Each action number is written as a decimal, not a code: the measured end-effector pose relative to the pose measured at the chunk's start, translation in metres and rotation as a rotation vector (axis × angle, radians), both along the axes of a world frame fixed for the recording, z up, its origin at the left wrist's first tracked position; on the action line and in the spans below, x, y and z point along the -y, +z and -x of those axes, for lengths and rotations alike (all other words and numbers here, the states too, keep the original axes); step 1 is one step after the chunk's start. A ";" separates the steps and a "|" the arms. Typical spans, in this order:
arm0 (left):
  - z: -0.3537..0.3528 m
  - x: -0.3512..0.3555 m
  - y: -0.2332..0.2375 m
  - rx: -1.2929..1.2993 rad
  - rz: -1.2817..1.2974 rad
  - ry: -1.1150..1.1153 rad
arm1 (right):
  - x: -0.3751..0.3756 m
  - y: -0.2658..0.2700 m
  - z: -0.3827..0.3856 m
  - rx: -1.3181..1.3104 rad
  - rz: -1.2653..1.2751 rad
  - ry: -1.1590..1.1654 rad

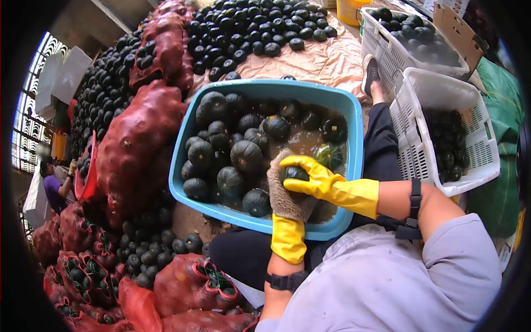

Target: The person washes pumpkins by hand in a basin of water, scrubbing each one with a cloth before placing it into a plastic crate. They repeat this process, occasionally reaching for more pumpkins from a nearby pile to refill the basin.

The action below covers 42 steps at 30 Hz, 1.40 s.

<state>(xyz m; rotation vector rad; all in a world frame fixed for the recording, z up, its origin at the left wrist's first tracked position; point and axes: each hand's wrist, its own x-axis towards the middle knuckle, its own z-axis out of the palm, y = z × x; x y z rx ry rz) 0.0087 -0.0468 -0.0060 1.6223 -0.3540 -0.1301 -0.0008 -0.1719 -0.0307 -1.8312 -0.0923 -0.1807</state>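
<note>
My right hand (315,180), in a yellow rubber glove, curls its fingers over a small dark green pumpkin (295,175). A rough brown cloth (278,191) covers my left hand and lies against the pumpkin's left and lower side. Only the yellow glove cuff (288,238) of my left hand shows, its fingers hidden under the cloth. Both hands are above a blue plastic tub (265,87) of murky brown water (301,138). Several dark green pumpkins (246,156) crowd the tub's left side, and a green and yellow streaked one (329,156) sits at the right.
Red mesh sacks (135,144) of produce stand left and lower left. Dark pumpkins (238,33) are heaped beyond the tub on a pinkish sheet (326,61). White crates (442,91) at the right hold more. A person (55,185) is at the far left.
</note>
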 end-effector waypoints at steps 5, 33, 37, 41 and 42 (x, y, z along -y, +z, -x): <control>-0.014 -0.011 -0.023 0.343 -0.442 0.132 | 0.006 0.037 -0.012 -0.079 0.088 0.091; -0.024 -0.041 -0.046 -0.215 0.385 -0.079 | -0.009 0.059 0.007 -0.459 -0.165 0.083; -0.006 -0.011 -0.017 0.043 0.039 0.221 | -0.022 -0.020 -0.011 0.143 0.249 -0.350; -0.008 -0.017 -0.022 0.276 -0.312 0.238 | -0.027 -0.007 0.018 0.143 0.349 -0.257; -0.015 -0.023 -0.019 0.400 -0.391 0.178 | -0.026 -0.010 0.024 -0.056 0.046 -0.192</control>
